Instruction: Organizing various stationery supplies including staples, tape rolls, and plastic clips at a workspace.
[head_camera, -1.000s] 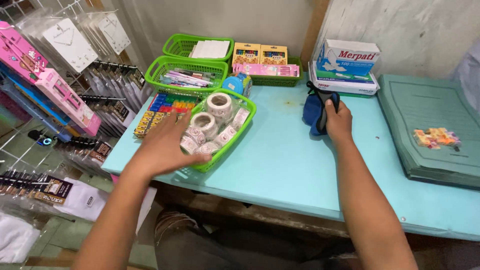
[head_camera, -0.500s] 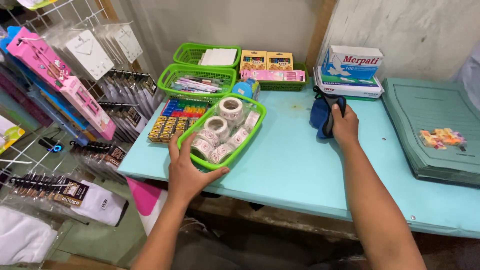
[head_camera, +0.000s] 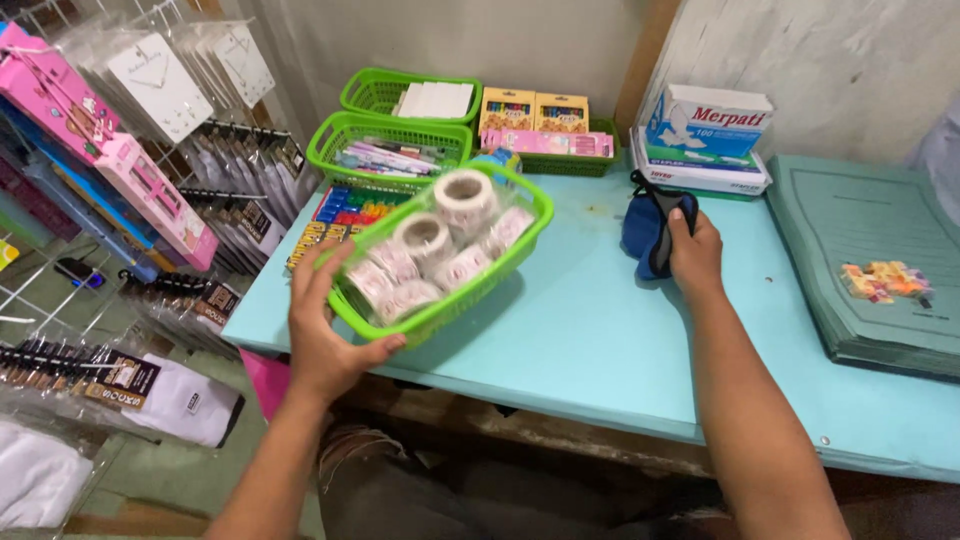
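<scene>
left hand (head_camera: 325, 335) partly tucked under the green basket (head_camera: 520, 215) of tape rolls (head_camera: 465, 197), thumb hidden, basket tilted up over the table's (head_camera: 600, 350) near-left edge, bare tabletop to its right, fingers curled round its near corner, right hand (head_camera: 695, 252) fingers clamped on a blue cloth (head_camera: 645, 232) farther right

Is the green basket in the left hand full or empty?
Full: the green basket, gripped by the left hand, holds several white tape rolls.

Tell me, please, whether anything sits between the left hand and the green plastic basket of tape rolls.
Nothing visible does: the left hand already grips the near end of the green plastic basket, thumb on its rim, lifting it tilted above the light blue table.
</scene>
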